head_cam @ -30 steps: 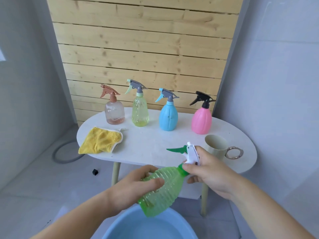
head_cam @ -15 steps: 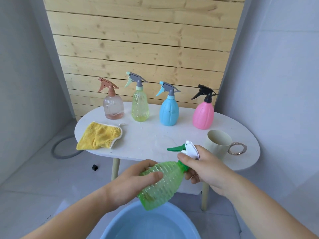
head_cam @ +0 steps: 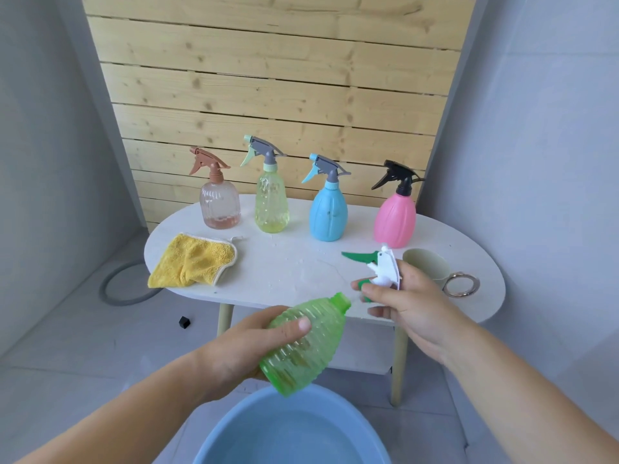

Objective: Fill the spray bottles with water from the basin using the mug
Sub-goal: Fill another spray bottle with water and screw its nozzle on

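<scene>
Two hands split the job — left hand (head_cam: 248,349) grips the green bottle (head_cam: 301,343) tilted, neck open, over the near basin (head_cam: 234,426) so drips should fall in, right hand (head_cam: 408,303) pinches the detached sprayer (head_cam: 385,269) clear, mug (head_cam: 425,266) just beyond on the white table (head_cam: 294,262) — four bottles (head_cam: 326,216) lined far, plank wall (head_cam: 268,78) behind.

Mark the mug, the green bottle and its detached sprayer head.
mug (head_cam: 427,266), head view, on its inner wall.
green bottle (head_cam: 308,360), head view, on its ribbed body.
sprayer head (head_cam: 385,271), head view, on its white housing.
</scene>
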`<action>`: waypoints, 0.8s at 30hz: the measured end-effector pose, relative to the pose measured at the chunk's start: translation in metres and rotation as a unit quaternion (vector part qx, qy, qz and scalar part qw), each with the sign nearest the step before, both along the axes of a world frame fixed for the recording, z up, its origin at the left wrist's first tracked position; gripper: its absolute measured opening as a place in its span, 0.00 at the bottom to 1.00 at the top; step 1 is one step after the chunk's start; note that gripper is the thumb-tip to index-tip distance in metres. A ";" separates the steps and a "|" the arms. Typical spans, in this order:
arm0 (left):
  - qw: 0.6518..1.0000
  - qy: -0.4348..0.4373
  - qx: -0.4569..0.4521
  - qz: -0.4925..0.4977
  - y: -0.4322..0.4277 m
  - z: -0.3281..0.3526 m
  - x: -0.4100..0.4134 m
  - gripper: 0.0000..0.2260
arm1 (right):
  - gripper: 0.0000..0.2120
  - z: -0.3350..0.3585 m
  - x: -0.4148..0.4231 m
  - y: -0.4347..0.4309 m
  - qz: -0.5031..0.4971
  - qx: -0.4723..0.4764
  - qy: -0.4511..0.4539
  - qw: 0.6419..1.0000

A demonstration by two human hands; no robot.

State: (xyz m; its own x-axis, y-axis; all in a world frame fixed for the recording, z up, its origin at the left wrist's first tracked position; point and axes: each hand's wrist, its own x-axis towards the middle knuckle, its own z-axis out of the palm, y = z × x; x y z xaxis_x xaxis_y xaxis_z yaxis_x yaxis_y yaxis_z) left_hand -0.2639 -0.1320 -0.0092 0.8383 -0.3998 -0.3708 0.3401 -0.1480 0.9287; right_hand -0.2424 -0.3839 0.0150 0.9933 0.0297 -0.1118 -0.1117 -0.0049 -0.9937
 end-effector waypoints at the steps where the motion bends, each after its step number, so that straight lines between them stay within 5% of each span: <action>1: 1.000 -0.009 0.002 0.017 0.002 -0.001 0.000 0.24 | 0.14 0.000 0.004 -0.001 -0.034 -0.014 -0.014 0.999; 10: 0.989 -0.052 0.099 0.096 0.038 -0.006 0.007 0.31 | 0.14 0.011 0.042 -0.006 -0.266 -0.013 -0.099 0.959; 18: 0.995 -0.033 0.053 0.084 0.030 -0.022 -0.001 0.35 | 0.16 -0.035 0.063 0.035 -0.217 -0.007 0.005 0.976; 24: 0.996 -0.039 0.038 0.070 0.023 -0.028 0.001 0.29 | 0.24 -0.056 0.074 0.040 -0.203 -0.135 0.044 0.969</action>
State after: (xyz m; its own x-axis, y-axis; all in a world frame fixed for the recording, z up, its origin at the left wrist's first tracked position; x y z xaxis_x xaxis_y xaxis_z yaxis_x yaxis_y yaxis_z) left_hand -0.2628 -0.1095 -0.0368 0.9112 -0.2501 -0.3272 0.2901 -0.1744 0.9410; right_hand -0.1684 -0.3440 -0.0409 0.9031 -0.4039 -0.1460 -0.2435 -0.2016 -0.9487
